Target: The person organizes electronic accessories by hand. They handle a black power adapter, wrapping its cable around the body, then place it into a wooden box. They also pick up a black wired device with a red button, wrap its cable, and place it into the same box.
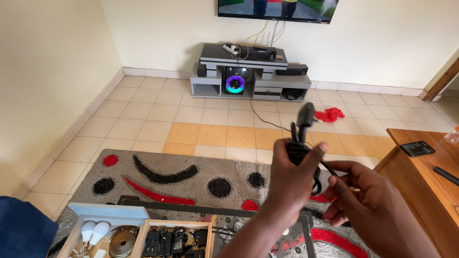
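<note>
Nearest, an open wooden box [141,242] of bulbs and adapters lies below the hands. Above it, a bundled black cable [302,147] is gripped in the closed left hand [289,180], plug up. A loose strand is pinched by the right hand [363,199]. Winding appears under way; another snug wrap is judged next. Beyond lies the rug [186,176].

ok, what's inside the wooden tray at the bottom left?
The wooden tray has compartments: two white bulbs, a coiled cable, and black adapters and chargers. The frame edge cuts off its near part, and the left forearm covers its right side.
</note>
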